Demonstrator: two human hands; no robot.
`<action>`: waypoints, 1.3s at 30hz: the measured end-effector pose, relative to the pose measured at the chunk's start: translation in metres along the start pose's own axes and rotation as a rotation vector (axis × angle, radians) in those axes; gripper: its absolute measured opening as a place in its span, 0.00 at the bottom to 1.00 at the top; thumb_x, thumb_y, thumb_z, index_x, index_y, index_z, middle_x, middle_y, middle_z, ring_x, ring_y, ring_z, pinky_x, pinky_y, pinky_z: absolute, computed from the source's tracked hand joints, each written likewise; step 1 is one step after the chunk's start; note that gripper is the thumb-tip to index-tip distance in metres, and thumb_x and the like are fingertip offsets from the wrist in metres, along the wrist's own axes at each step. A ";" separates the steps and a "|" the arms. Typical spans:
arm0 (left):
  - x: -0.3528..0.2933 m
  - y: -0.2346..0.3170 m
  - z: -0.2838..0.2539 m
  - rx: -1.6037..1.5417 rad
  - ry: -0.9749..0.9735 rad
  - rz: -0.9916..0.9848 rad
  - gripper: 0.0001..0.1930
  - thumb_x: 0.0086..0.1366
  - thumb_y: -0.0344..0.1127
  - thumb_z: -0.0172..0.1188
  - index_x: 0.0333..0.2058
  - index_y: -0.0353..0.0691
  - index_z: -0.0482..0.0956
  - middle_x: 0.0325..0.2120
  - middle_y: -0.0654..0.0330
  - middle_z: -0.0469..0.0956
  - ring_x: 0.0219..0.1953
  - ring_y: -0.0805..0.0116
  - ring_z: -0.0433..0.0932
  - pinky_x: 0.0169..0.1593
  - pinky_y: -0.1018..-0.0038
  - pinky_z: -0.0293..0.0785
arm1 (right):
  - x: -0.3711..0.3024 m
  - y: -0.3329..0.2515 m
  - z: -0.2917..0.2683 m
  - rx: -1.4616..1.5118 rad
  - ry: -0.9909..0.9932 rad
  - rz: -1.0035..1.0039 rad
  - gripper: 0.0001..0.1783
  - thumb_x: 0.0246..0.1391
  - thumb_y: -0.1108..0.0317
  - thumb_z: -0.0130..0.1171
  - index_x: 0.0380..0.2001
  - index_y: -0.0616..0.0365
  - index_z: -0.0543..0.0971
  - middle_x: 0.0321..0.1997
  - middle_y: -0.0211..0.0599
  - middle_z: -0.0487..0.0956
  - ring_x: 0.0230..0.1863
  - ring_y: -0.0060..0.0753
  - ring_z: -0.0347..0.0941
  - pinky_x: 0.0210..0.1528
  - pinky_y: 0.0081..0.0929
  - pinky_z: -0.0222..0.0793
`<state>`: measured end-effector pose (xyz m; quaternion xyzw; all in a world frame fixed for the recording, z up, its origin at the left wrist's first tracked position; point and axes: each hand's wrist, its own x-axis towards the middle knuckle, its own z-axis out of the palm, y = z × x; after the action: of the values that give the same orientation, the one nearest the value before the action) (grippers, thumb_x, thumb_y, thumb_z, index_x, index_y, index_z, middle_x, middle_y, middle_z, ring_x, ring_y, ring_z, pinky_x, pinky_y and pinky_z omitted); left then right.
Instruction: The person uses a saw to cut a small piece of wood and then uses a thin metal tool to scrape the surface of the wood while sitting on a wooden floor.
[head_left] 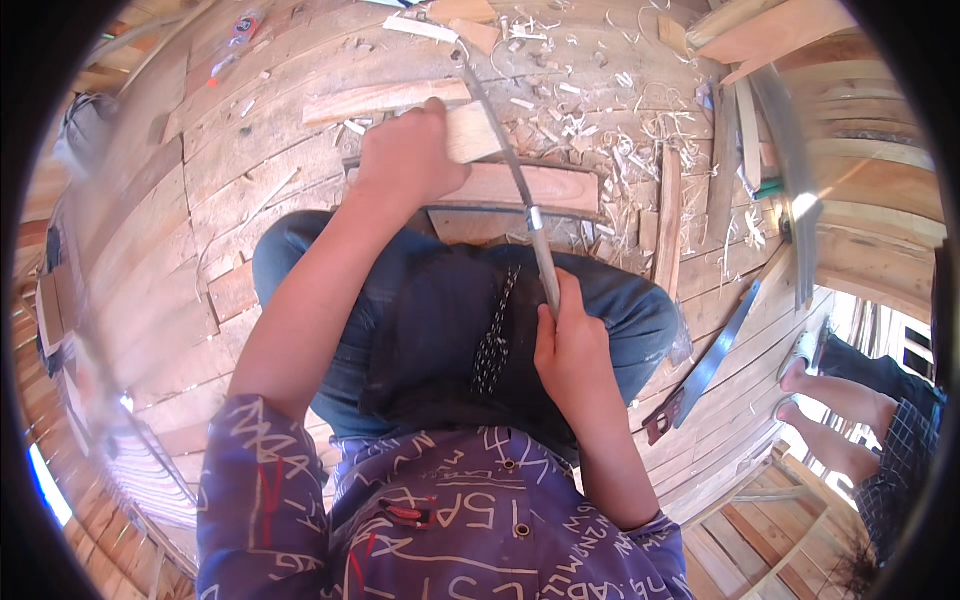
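My left hand is closed around a pale wooden block, pressing it down at the middle of the work area. The long, narrow blade of a knife lies against the block's right edge, seen nearly edge-on. Its pale handle, with a metal collar, is in my right hand, fingers wrapped round it above my right thigh. Just under the block, in front of my crossed legs, rests a reddish wooden board. Beyond my left hand lies another plank. The block's left part is hidden by my fingers.
Curled shavings and wood scraps litter the plank floor. A handsaw with a bluish blade lies to my right. Farther right, another person's bare legs show. Long timbers lean at the right. A small red-and-blue object lies far left.
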<state>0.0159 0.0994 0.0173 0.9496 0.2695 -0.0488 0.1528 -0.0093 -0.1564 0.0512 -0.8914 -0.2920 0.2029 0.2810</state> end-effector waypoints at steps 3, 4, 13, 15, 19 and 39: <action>0.015 -0.019 0.014 -0.014 0.096 0.027 0.28 0.48 0.45 0.70 0.44 0.33 0.73 0.36 0.46 0.82 0.41 0.48 0.82 0.44 0.57 0.78 | 0.002 -0.006 0.001 -0.017 -0.065 0.063 0.20 0.61 0.75 0.49 0.56 0.63 0.64 0.22 0.62 0.77 0.28 0.66 0.76 0.30 0.56 0.71; 0.021 -0.020 0.019 -0.038 0.116 0.040 0.28 0.47 0.45 0.70 0.43 0.34 0.73 0.36 0.46 0.82 0.40 0.48 0.82 0.43 0.58 0.79 | 0.003 -0.007 0.001 -0.026 -0.082 0.080 0.20 0.61 0.75 0.49 0.56 0.63 0.64 0.22 0.62 0.77 0.28 0.66 0.76 0.30 0.56 0.71; 0.021 -0.005 0.036 -0.172 0.086 0.128 0.27 0.47 0.44 0.69 0.43 0.35 0.73 0.33 0.46 0.82 0.38 0.49 0.83 0.42 0.60 0.79 | 0.021 0.009 -0.003 -0.150 -0.006 0.064 0.18 0.61 0.74 0.51 0.54 0.64 0.66 0.22 0.60 0.78 0.28 0.65 0.77 0.30 0.56 0.72; 0.021 0.000 0.031 -0.187 0.046 0.089 0.27 0.47 0.44 0.69 0.44 0.35 0.73 0.34 0.46 0.82 0.39 0.48 0.83 0.43 0.59 0.79 | 0.021 0.009 -0.002 -0.154 0.005 0.073 0.18 0.61 0.74 0.51 0.54 0.63 0.66 0.22 0.60 0.78 0.28 0.65 0.77 0.29 0.56 0.72; 0.030 -0.007 0.024 -0.134 -0.027 -0.025 0.27 0.48 0.44 0.68 0.45 0.34 0.73 0.37 0.45 0.82 0.42 0.49 0.83 0.46 0.59 0.78 | 0.012 -0.002 0.002 -0.119 0.000 0.101 0.18 0.61 0.75 0.51 0.54 0.61 0.66 0.21 0.59 0.76 0.27 0.65 0.76 0.28 0.55 0.69; 0.028 -0.008 0.019 -0.167 0.036 0.053 0.29 0.48 0.44 0.70 0.46 0.35 0.73 0.36 0.47 0.83 0.42 0.50 0.82 0.46 0.60 0.79 | -0.023 -0.013 -0.009 -0.143 -0.020 0.189 0.18 0.61 0.73 0.50 0.54 0.59 0.65 0.24 0.59 0.79 0.28 0.65 0.77 0.31 0.58 0.73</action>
<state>0.0350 0.1133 -0.0080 0.9409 0.2502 -0.0052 0.2281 -0.0274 -0.1658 0.0706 -0.9308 -0.2232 0.2158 0.1932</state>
